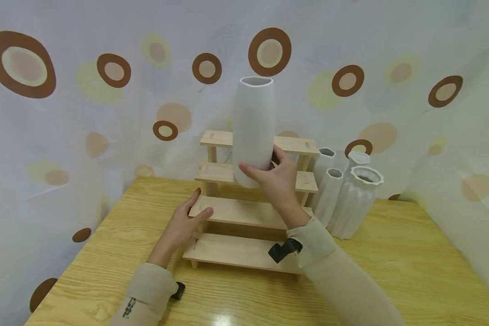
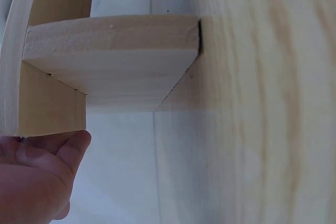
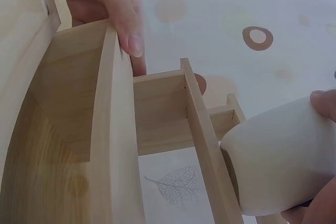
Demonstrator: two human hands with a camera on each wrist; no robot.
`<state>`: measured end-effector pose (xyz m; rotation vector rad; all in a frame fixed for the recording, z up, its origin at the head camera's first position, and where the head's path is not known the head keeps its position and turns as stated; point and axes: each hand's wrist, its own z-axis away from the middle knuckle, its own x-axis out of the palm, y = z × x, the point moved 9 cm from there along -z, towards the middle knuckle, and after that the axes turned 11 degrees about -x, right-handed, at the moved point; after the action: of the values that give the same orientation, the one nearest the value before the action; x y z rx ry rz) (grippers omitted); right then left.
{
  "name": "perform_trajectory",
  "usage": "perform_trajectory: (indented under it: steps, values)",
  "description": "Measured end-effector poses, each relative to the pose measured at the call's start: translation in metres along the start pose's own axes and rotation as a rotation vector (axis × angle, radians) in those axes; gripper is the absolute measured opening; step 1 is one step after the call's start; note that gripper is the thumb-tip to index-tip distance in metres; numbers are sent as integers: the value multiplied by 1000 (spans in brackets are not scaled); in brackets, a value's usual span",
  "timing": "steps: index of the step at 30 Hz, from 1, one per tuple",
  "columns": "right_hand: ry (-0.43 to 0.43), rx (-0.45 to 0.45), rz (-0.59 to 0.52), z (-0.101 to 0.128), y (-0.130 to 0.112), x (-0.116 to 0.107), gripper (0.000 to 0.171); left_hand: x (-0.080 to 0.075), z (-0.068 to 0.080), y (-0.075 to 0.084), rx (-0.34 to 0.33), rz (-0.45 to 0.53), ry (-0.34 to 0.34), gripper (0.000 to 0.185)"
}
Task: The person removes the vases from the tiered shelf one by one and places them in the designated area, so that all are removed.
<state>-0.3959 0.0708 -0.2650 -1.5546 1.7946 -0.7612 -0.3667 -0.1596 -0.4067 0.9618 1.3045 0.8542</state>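
my right hand (image 1: 278,180) grips the tall smooth white ceramic vase (image 1: 253,129) near its base, upright, mouth up; left hand (image 1: 182,225) flat on the stepped pale wooden rack (image 1: 244,211)

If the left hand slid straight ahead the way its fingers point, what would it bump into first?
Probably the wooden step shelf. The left hand already rests against the end of its second step, fingers pointing into the rack; depth beyond is hard to judge.

4 white vases (image 1: 346,190), dotted curtain (image 1: 106,90)

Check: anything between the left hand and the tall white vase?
Head view: only bare rack. The left hand rests on the left end of the wooden step rack; the right hand holds the tall white vase above its upper steps.
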Motion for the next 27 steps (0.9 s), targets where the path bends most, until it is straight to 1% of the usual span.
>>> perform_trajectory:
  steps: [3, 7, 12, 18, 27]
  values:
    - [6, 4, 1, 1, -2, -4, 71, 0, 0, 0, 5, -4, -1, 85]
    - [14, -3, -2, 4, -5, -10, 69, 0, 0, -1, -4, -7, -1, 86]
    - [14, 3, -11, 8, -9, -16, 71, 0, 1, 0, -4, -2, -3, 86]
    - [16, -23, -12, 14, -16, -27, 72, 0, 1, 0, -12, -6, -3, 87]
    - [25, 6, -35, 22, -20, -40, 72, 0, 1, 0, -19, -15, -3, 88]
